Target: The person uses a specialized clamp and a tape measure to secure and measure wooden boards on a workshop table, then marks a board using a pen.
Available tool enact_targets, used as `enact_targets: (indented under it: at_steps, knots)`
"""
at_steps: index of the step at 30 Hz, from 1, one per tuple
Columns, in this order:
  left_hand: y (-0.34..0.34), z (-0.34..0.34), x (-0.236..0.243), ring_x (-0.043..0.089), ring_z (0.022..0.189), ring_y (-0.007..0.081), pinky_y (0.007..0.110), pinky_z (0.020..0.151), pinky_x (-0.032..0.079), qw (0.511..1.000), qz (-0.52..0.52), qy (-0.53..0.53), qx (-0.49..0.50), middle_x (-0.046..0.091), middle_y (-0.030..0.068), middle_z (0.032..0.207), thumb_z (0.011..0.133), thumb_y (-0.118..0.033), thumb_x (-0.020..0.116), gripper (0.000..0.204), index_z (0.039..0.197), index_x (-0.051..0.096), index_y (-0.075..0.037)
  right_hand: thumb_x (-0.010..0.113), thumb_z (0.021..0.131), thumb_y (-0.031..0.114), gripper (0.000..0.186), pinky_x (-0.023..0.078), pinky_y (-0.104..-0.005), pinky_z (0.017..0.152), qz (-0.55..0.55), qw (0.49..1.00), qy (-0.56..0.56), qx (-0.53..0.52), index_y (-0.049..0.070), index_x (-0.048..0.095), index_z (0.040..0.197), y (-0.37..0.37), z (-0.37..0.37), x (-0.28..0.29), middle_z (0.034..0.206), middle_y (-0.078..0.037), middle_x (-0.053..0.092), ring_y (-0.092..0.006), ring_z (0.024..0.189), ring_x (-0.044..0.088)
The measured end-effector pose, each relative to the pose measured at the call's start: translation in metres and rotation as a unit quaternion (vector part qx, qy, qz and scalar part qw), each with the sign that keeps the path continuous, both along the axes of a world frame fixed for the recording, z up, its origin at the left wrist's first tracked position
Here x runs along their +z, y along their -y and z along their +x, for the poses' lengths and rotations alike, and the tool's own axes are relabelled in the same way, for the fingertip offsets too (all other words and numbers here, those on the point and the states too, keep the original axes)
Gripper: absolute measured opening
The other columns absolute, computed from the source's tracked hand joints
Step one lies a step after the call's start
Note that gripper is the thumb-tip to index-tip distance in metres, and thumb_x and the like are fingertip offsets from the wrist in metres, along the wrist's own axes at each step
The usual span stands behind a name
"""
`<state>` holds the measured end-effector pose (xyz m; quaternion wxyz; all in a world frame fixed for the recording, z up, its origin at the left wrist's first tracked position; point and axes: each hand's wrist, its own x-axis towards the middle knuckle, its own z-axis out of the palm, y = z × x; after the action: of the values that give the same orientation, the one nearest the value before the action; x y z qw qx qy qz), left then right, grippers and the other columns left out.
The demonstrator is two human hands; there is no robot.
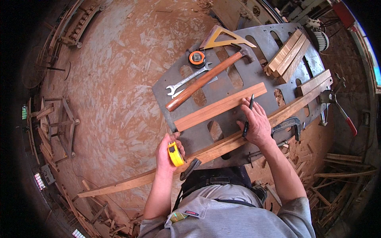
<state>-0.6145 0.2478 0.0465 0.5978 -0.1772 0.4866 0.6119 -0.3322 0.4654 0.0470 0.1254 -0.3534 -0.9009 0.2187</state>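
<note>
My left hand (168, 152) grips a yellow tape measure (175, 154) near the slotted metal table's left edge. My right hand (256, 125) holds a black pen (249, 113), with fingertips at a short reddish board (214, 108). A long timber (111, 186) runs diagonally beneath both hands, with black clamps (289, 123) on it. Above the board lie a hammer (206, 78), a wrench (189, 78), an orange-and-black tape measure (197, 58) and a yellow triangle square (226, 39).
Wood pieces (285, 55) are stacked on the table's right part, beside a red-handled tool (349, 125) beyond its edge. Wooden stands (59, 123) are on the dusty floor (111, 79) at left. Offcuts (337, 182) crowd the lower right.
</note>
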Motion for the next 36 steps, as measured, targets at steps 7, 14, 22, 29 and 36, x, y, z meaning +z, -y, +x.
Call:
enact_targets:
  at_steps: [7,14,22,29,36]
  knots:
    - [-0.011,-0.012,0.007,0.062,0.059,0.0174,0.032,0.051,0.051,0.993,-0.046,-0.104,-0.043,0.062,0.0042,0.071,0.103,-0.041,0.061,0.041,0.120,0.063,-0.004,0.079,0.083,0.016,0.057,0.035,-0.0510,0.119,0.005,1.000,0.006,-0.003,0.007,0.052,0.132,0.001,0.000,0.002,0.153,-0.016,0.051,-0.0387,0.145,0.045]
    - [-0.057,-0.079,-0.004,0.064,0.076,0.0146,0.032,0.066,0.053,0.963,-0.075,-0.258,0.028,0.063,0.0035,0.081,0.102,-0.033,0.064,0.035,0.119,0.066,-0.003,0.080,0.081,0.016,0.059,0.036,-0.0509,0.119,0.007,1.000,-0.003,0.003,0.007,0.052,0.132,-0.001,0.000,0.003,0.152,-0.016,0.052,-0.0384,0.144,0.045]
    - [-0.152,-0.132,-0.017,0.065,0.084,0.0207,0.038,0.079,0.052,0.787,-0.168,-0.579,-0.130,0.071,0.0129,0.092,0.102,-0.038,0.062,0.042,0.104,0.070,0.003,0.081,0.080,0.014,0.060,0.037,-0.0505,0.118,0.014,1.000,-0.012,0.000,0.007,0.052,0.132,0.001,-0.002,0.001,0.153,-0.015,0.052,-0.0378,0.146,0.044]
    - [-0.202,-0.124,-0.013,0.072,0.101,0.0370,0.045,0.089,0.053,0.680,-0.189,-0.664,-0.247,0.075,0.0219,0.104,0.099,-0.045,0.061,0.048,0.111,0.072,0.000,0.080,0.080,0.013,0.058,0.037,-0.0506,0.118,0.009,1.000,-0.006,0.002,0.006,0.053,0.130,-0.001,0.000,0.000,0.152,-0.016,0.052,-0.0385,0.144,0.046]
    - [-0.241,-0.111,-0.004,0.072,0.100,0.0384,0.048,0.087,0.053,0.627,-0.197,-0.693,-0.295,0.075,0.0222,0.102,0.099,-0.048,0.059,0.049,0.110,0.072,-0.002,0.081,0.079,0.013,0.059,0.037,-0.0508,0.119,0.006,1.000,-0.004,0.000,0.006,0.053,0.130,-0.001,-0.001,0.000,0.152,-0.016,0.052,-0.0386,0.144,0.046]
